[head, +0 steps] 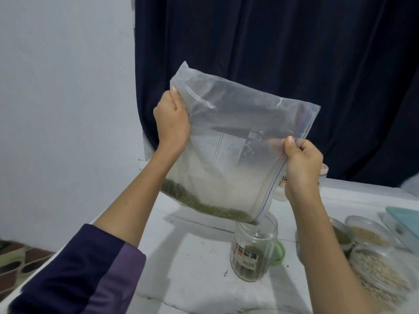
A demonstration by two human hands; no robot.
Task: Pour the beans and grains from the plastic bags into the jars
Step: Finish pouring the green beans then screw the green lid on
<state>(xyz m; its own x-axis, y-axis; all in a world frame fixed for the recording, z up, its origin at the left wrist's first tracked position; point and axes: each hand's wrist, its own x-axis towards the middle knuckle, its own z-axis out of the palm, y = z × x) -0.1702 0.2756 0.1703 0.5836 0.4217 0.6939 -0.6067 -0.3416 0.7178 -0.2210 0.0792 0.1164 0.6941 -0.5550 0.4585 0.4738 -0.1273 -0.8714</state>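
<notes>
A large clear zip bag (235,141) hangs tilted in the air above the white counter (195,279). My left hand (171,120) grips its upper left corner, and my right hand (302,164) pinches its zip edge on the right. Green beans (204,203) lie along the bag's lower edge and run toward its bottom right corner, which sits at the mouth of an open glass jar (254,248). The jar stands upright and is partly filled with green beans.
A green lid (280,252) lies behind the jar. Jars of pale grains (381,275) (367,232) and one with green beans (341,236) stand at the right. A white container (280,189) sits behind my right wrist. A dark curtain (272,41) hangs behind.
</notes>
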